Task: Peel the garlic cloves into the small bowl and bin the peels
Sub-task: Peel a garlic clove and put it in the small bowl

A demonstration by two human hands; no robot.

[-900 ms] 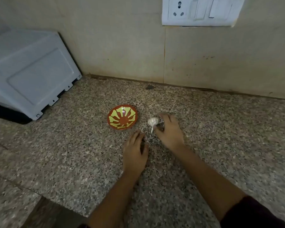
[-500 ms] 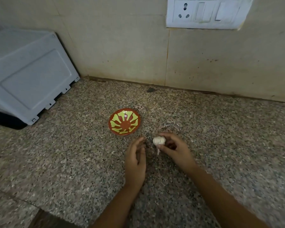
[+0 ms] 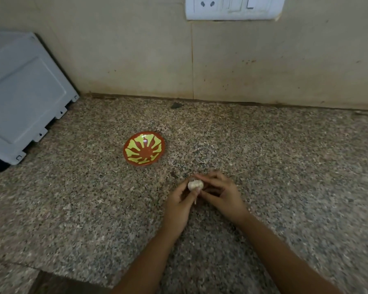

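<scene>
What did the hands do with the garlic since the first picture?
The right hand pulled the garlic bulb away from beside the small bowl, toward the person. The left hand, which lay on the counter, came over and now grips the bulb too. The bowl stayed put, with nothing in it.

A garlic bulb point(image 3: 195, 185) is held between two hands over the speckled granite tabletop point(image 3: 72, 198), its thin stalk pointing toward 6 o'clock. The left hand point(image 3: 179, 205) cups it from 8 o'clock, thumb against its lower side. The right hand point(image 3: 221, 195) meets it from 3 o'clock, its fingers point(image 3: 202, 177) curled over the top. A small red bowl point(image 3: 144, 148) with a yellow-green pattern stands apart at 11 o'clock from the hands. A grey appliance casing point(image 3: 23, 96) leans at 9 o'clock in the view. A white switch plate point(image 3: 232, 7) sits on the beige wall point(image 3: 136, 49) at 12 o'clock.
</scene>
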